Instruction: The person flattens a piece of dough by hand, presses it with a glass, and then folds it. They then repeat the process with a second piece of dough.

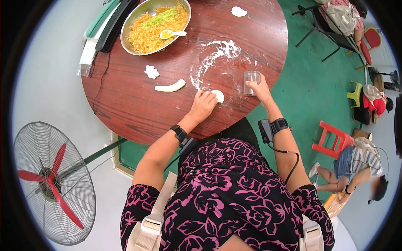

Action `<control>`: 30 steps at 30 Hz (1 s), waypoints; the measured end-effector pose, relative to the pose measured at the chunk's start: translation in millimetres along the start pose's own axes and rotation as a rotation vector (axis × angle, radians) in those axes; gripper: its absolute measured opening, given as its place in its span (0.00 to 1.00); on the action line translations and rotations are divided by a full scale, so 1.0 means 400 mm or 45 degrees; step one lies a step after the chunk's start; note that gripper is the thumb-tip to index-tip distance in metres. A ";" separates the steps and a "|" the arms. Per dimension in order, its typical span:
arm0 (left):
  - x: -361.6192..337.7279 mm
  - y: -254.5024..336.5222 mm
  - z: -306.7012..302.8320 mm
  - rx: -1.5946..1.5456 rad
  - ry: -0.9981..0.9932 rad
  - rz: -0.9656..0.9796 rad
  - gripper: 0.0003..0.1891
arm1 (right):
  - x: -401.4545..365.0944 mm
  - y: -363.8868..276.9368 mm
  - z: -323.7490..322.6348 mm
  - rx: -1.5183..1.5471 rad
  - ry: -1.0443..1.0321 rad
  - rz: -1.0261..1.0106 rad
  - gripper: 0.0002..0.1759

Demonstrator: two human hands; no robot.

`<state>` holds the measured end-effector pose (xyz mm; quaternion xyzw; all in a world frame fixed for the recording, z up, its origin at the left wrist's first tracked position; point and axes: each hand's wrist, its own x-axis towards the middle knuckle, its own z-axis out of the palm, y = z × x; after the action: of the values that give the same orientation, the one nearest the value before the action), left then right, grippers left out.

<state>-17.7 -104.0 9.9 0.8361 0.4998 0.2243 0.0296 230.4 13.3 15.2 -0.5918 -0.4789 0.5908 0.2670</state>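
Right hand [261, 88] grips glass [250, 76]; dough strip's [171, 87] long axis crosswise

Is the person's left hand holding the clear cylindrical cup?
No, the right hand holds the clear cylindrical cup, while the left hand is at a small white dough piece.

bowl [138, 15] and clear cup [251, 76] flank a passable gap.

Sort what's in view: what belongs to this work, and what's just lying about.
Apparently in use:
dough piece at the left hand
clear cup in the right hand
dough strip
white powder
bowl of chopped mixture

Apparently just about:
fan
red stool
long black object
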 end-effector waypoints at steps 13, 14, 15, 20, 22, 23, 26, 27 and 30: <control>0.046 0.003 0.007 -2.143 0.135 -1.754 0.13 | 0.004 0.008 -0.004 0.017 0.003 -0.004 0.52; 0.043 0.008 0.019 -1.948 0.094 -1.686 0.14 | 0.002 0.010 -0.005 0.024 0.005 -0.004 0.52; 0.042 0.016 0.032 -1.751 0.057 -1.618 0.14 | -0.003 0.003 0.000 0.033 0.002 -0.004 0.52; 0.041 -0.005 0.014 -0.445 -0.143 -1.124 0.13 | 0.003 0.008 -0.001 0.011 0.014 -0.011 0.52; 0.068 -0.003 -0.052 -0.215 -0.193 -1.060 0.13 | 0.005 0.013 -0.002 0.005 0.018 -0.026 0.52; 0.061 -0.023 -0.047 -0.131 -0.161 -1.024 0.14 | 0.001 0.008 -0.002 0.011 0.015 -0.020 0.52; 0.063 -0.078 -0.046 -0.030 -0.192 -1.012 0.15 | -0.008 -0.006 0.002 0.028 0.011 -0.004 0.52; 0.066 -0.086 -0.041 -0.006 -0.123 -0.972 0.14 | -0.010 -0.007 0.002 0.033 0.012 0.001 0.52; 0.087 -0.071 -0.013 -0.935 0.048 -1.206 0.12 | -0.007 -0.004 0.000 0.030 -0.001 -0.030 0.51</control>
<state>-29.4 -61.2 18.6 0.4534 0.7081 0.3597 0.4045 230.4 11.5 17.9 -0.5828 -0.4791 0.5933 0.2808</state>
